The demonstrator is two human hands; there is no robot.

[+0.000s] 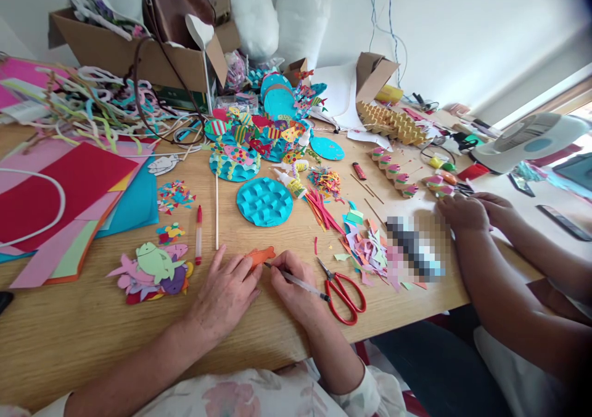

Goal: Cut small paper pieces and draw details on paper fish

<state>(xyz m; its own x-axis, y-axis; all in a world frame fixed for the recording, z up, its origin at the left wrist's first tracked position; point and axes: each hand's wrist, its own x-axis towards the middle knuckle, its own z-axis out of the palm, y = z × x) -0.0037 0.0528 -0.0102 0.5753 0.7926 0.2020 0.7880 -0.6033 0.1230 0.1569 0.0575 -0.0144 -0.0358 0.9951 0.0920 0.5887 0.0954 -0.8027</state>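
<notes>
An orange paper fish (261, 256) lies on the wooden table in front of me. My left hand (226, 293) rests flat over its left end, fingers stretched out and pressing it down. In my right hand (296, 287) a pen (308, 286) is gripped, its tip at the fish's lower edge. Red-handled scissors (345, 293) lie just right of that hand. Left of my left hand is a pile of cut paper fish (160, 269), a pale green one on top. A red-capped pen (198, 235) lies above the pile.
Ahead are a blue textured disc (264, 202), paper scraps (367, 247), glue bottles (293, 184) and decorated fish (252, 130). Coloured paper sheets (78, 195) spread at left. A cardboard box (129, 59) stands behind. At right, another person's hands (467, 212) work near a folded-paper piece (393, 171).
</notes>
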